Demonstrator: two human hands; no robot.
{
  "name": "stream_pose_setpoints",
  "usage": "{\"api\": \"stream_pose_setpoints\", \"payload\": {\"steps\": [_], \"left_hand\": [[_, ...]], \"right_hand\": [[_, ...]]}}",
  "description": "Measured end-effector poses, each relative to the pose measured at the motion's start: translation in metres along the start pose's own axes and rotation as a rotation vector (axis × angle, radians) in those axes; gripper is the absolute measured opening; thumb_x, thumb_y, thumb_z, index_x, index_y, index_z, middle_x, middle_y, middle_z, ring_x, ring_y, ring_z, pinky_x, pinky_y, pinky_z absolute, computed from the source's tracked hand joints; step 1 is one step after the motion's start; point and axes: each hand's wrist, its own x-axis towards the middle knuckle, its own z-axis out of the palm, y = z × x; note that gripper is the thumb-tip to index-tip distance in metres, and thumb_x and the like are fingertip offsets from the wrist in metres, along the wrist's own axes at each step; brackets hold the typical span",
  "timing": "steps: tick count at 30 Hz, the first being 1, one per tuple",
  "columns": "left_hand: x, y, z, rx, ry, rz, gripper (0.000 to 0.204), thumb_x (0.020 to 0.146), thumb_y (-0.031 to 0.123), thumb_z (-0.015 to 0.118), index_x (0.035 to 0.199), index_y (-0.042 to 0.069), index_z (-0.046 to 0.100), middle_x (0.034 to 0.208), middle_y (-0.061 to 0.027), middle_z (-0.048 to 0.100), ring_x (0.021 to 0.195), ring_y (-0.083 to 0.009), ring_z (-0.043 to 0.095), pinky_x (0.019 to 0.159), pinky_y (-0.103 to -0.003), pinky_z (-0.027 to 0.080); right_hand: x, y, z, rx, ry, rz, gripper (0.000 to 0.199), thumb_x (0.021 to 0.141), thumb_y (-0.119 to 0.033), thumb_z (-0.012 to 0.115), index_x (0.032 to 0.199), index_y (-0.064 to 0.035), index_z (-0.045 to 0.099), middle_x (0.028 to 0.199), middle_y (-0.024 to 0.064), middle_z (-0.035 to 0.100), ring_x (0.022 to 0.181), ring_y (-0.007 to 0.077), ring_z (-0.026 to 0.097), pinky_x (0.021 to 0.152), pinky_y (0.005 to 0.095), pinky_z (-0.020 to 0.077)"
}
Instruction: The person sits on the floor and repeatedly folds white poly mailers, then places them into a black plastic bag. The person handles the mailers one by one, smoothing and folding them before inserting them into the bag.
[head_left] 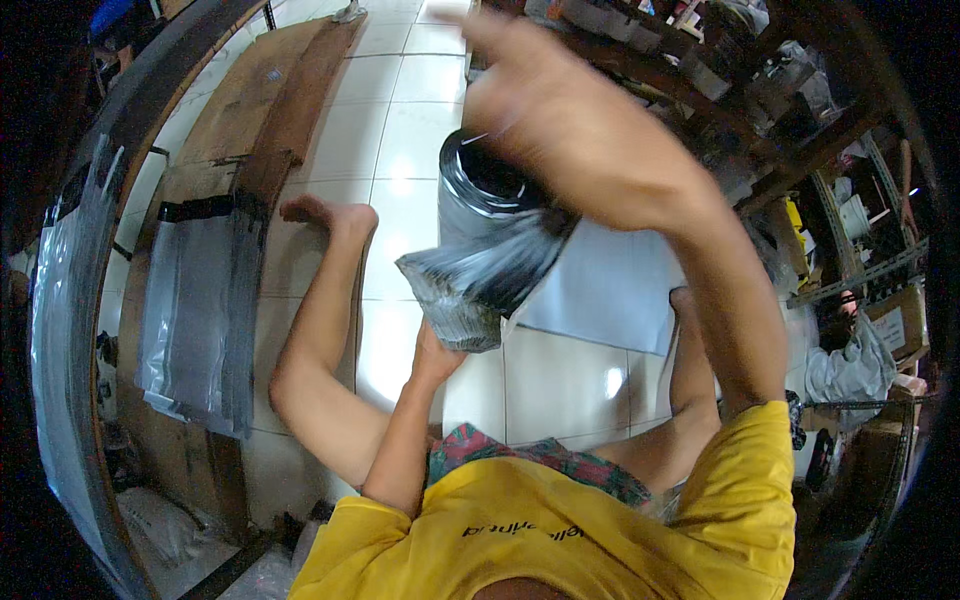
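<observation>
My left hand (436, 360) grips the near end of a thick stack of plastic bags (465, 280) from below, so most of its fingers are hidden. The stack's layered edges fan out, dark and silvery. Beyond it, partly behind my right arm, stands a glossy black plastic roll (460, 190); whether it is joined to the stack I cannot tell. My right hand (510, 85) is raised over the far side of the roll, smeared by motion. One finger reaches out, apart from the thumb, and I see nothing in it. A flat grey plastic sheet (605, 285) lies under my right forearm.
My bare legs are spread on the white tiled floor (375, 140). At left, grey plastic bags (200, 310) lie on long brown cardboard (235, 110), with more clear plastic (75, 330) at the far left. Cluttered metal shelves (860, 260) and a cardboard box (897, 325) line the right.
</observation>
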Motion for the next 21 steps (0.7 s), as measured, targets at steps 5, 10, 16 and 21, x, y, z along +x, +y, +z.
{"api": "stream_pose_setpoints", "payload": {"steps": [5,10,16,21], "left_hand": [[-0.007,-0.025,0.013,-0.129,-0.108,-0.149,0.053,0.078,0.008,0.076,0.127,0.0,0.055,0.119,-0.0226,0.064,0.11,-0.0414,0.063,0.096,-0.044,0.05],[-0.005,-0.018,0.015,-0.155,-0.122,-0.193,0.068,0.077,0.006,0.076,0.139,0.001,0.049,0.126,-0.0233,0.063,0.117,-0.0408,0.061,0.099,-0.043,0.049],[-0.005,-0.021,0.018,-0.173,-0.121,-0.141,0.08,0.075,0.006,0.079,0.147,0.003,0.043,0.137,-0.0226,0.057,0.126,-0.0397,0.058,0.105,-0.042,0.047],[-0.011,-0.036,0.032,-0.157,-0.121,-0.155,0.088,0.074,0.007,0.082,0.151,0.004,0.038,0.139,-0.0212,0.057,0.128,-0.0374,0.057,0.106,-0.041,0.047]], "right_hand": [[0.006,0.01,0.005,-0.006,-0.245,0.168,0.092,0.097,-0.075,0.032,0.149,0.0005,0.043,0.133,0.0357,0.057,0.127,0.0474,0.055,0.11,0.0507,0.0413],[0.008,0.008,0.015,-0.116,-0.432,0.289,0.093,0.097,-0.076,0.032,0.152,-0.0003,0.039,0.133,0.036,0.057,0.126,0.0475,0.055,0.11,0.0504,0.0421],[0.018,0.0,0.022,-0.119,-0.466,0.263,0.091,0.097,-0.074,0.034,0.148,0.0006,0.044,0.133,0.0334,0.058,0.123,0.049,0.057,0.108,0.0518,0.0439],[0.017,0.005,0.016,-0.071,-0.312,0.158,0.088,0.098,-0.072,0.035,0.148,-0.0006,0.045,0.122,0.0345,0.063,0.116,0.0509,0.06,0.102,0.0534,0.0463]]}}
